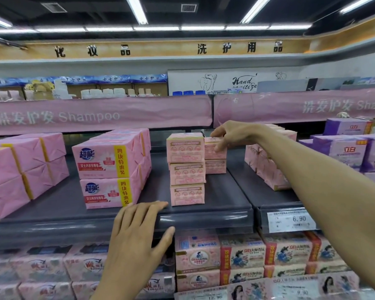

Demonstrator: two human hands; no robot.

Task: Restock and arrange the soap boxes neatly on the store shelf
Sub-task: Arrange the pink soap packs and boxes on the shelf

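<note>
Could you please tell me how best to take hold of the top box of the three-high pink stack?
Come from the front, I think, and pinch the top box by its left and right faces near the front edge: its left side is open, and the neighbouring stack under the right hand sits further back.

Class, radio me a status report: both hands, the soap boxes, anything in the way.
Left hand flat on shelf edge. Right hand grips top box, rear stack. Three-box front stack close beside it.
</note>
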